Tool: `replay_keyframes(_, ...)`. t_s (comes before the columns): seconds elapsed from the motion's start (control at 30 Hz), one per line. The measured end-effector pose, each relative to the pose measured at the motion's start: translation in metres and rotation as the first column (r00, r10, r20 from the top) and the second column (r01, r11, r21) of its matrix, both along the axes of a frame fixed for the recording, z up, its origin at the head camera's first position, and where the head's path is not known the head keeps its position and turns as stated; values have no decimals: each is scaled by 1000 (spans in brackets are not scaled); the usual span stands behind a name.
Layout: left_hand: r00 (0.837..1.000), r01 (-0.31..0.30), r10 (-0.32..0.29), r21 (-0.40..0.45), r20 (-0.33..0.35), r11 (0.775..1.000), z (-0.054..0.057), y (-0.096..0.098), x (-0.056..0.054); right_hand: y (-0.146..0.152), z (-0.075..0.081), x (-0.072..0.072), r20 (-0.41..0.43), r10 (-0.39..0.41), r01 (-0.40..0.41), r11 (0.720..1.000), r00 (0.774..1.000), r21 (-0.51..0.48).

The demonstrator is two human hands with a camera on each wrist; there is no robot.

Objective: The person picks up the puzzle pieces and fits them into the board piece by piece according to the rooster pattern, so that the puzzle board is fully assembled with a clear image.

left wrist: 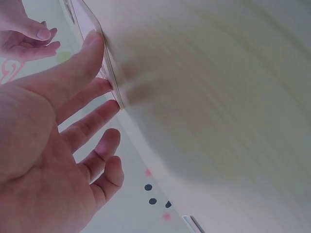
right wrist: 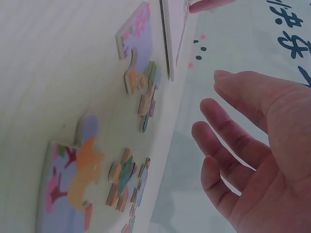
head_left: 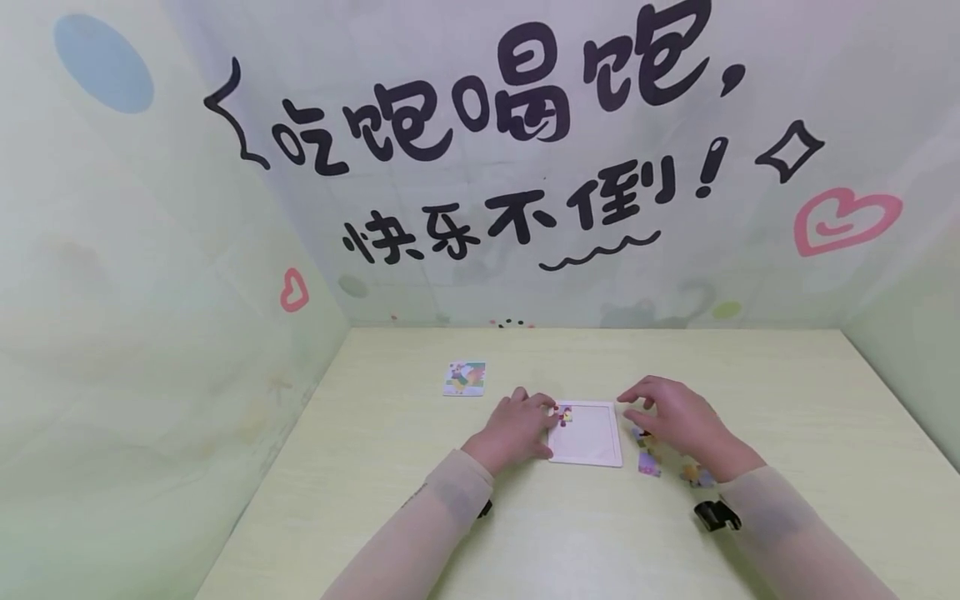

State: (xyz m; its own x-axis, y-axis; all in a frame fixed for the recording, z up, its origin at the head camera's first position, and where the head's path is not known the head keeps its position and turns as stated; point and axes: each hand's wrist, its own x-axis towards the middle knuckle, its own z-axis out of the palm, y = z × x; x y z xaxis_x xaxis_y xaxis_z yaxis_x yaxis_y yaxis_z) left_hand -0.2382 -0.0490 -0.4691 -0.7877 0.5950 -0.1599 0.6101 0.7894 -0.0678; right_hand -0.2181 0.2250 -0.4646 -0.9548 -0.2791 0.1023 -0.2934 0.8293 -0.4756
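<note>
A white square puzzle tray (head_left: 592,442) lies on the table, with one colourful jigsaw piece (head_left: 566,414) in its far left corner. My left hand (head_left: 517,425) rests at the tray's left side, fingertips by that piece and the thumb lower along the edge. In the left wrist view the thumb (left wrist: 92,48) and two fingers touch the tray's rim, the other fingers loosely bent. My right hand (head_left: 682,417) hovers right of the tray, fingers relaxed and nothing held. Beneath and beside it lie loose jigsaw pieces (head_left: 649,464), several seen in the right wrist view, one with pink flowers (right wrist: 138,29).
A small square picture card (head_left: 465,378) lies farther back to the left. More pieces (head_left: 696,475) sit near the right wrist. Behind the table (head_left: 375,467) hangs a printed wall cloth (head_left: 450,292) with black characters; similar cloth flanks both sides.
</note>
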Motion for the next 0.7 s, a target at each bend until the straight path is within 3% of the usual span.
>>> replay_keyframes(0.7, 999, -3, 2, 20, 35, 1000, -5, 0, -3, 22, -3, -3, 8, -26, 26, 1000, 1000, -6)
